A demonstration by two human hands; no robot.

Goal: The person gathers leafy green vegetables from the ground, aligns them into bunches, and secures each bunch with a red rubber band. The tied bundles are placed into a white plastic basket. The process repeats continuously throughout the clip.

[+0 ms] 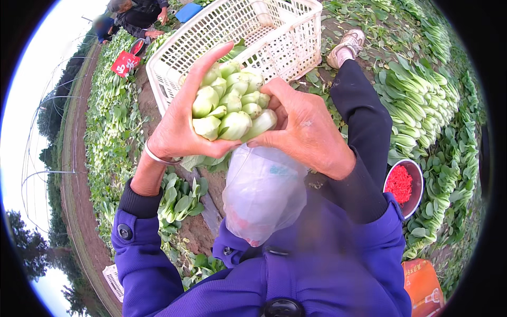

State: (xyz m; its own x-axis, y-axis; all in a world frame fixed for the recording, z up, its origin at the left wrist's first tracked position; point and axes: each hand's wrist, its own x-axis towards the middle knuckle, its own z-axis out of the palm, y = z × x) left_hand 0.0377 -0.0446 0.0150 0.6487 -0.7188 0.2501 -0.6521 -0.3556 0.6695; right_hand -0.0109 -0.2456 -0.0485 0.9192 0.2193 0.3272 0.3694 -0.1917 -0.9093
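Note:
Between my two hands is a bundle of bok choy [231, 104], its pale cut stem ends facing up at me. My left hand [186, 119] wraps the left side, thumb and fingers spread wide around it, with a bangle on the wrist. My right hand [305, 123] grips the lower right side, its fingers curled against the outer stems. The leaves hang mostly hidden below the hands. A translucent plastic bag [263, 194] lies just beneath, over my lap. Beyond the bundle stands a white slatted plastic crate [285, 47] with some green leaves inside.
Cut bok choy [420, 107] is piled at the right, near a bowl of red ties [399, 186]. A smaller bunch [180, 198] lies at lower left. An orange bag [423, 287] sits at lower right. Two other people work at the upper left, beside a red packet [125, 63].

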